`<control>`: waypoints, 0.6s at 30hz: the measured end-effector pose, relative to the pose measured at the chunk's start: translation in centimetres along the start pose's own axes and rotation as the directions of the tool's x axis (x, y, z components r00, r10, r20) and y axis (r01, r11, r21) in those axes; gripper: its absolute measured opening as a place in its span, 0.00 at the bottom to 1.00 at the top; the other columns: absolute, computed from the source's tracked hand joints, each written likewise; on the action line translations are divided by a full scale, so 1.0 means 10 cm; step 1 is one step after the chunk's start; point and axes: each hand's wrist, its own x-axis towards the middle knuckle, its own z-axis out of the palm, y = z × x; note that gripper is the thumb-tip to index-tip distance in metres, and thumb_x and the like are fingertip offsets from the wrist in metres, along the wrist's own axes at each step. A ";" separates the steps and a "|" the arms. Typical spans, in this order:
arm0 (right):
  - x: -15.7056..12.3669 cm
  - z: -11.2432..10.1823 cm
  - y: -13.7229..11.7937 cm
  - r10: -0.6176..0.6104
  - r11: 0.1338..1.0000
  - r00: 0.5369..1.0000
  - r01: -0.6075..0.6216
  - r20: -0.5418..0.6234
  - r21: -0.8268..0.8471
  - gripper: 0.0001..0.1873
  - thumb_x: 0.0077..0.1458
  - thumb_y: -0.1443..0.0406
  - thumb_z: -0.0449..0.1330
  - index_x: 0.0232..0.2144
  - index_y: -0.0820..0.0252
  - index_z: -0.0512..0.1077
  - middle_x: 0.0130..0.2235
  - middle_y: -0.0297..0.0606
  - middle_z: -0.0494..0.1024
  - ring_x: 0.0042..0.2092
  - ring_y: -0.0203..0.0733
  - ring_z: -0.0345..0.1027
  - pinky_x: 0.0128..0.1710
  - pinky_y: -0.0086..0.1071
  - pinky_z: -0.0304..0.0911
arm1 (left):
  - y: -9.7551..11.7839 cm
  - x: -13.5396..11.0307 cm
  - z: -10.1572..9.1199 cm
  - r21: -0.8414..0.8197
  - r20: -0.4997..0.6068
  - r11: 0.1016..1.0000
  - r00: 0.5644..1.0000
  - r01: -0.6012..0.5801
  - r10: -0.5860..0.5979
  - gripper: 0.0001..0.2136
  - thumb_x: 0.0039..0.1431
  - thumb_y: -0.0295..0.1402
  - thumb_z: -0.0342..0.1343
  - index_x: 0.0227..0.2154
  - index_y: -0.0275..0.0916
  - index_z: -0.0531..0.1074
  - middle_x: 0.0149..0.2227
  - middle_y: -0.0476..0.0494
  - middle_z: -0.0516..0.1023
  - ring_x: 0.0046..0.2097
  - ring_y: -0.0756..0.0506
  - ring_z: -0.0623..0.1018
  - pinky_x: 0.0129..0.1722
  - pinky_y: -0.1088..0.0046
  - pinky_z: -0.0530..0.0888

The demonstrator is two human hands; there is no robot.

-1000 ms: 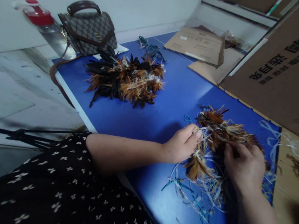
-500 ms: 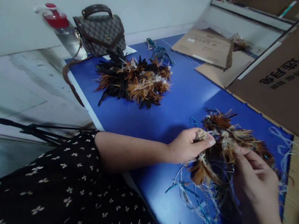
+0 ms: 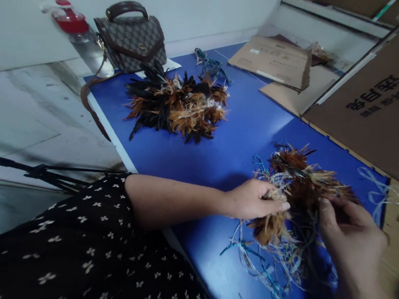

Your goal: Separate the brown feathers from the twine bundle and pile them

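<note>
My left hand [image 3: 253,199] is closed around a bunch of tan and brown feathers [image 3: 269,229], its thumb pressed over their pale, tied-looking ends. Beside it lies a heap of brown feather bunches [image 3: 318,182] on the blue tabletop. My right hand [image 3: 352,230] is at the near right edge of this heap with thumb and fingers bent together; what lies between its fingertips is hidden. Loose clear and teal strings [image 3: 271,278] tangle below my left hand.
A larger pile of black and orange-brown feathers [image 3: 179,103] lies farther back. Behind it stand a patterned handbag [image 3: 134,40] and a red-capped bottle [image 3: 85,47]. Flattened cardboard [image 3: 271,60] and a big carton [image 3: 377,96] border the right side. Teal ribbon [image 3: 212,68] lies near the wall.
My right hand has drawn away from my left, rightward along the feather heap. The left hand keeps its hold, and more feathers now show gathered under its thumb.
</note>
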 end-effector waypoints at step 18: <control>0.03 -0.02 -0.03 0.292 0.881 0.951 -0.308 0.100 0.359 0.28 0.59 0.38 0.75 0.42 0.55 0.85 0.33 0.33 0.80 0.30 0.37 0.66 0.31 0.32 0.58 | -0.06 0.02 0.01 0.097 -0.114 0.995 0.993 -0.026 0.037 0.09 0.70 0.39 0.69 0.40 0.37 0.82 0.36 0.48 0.81 0.39 0.49 0.77 0.47 0.68 0.76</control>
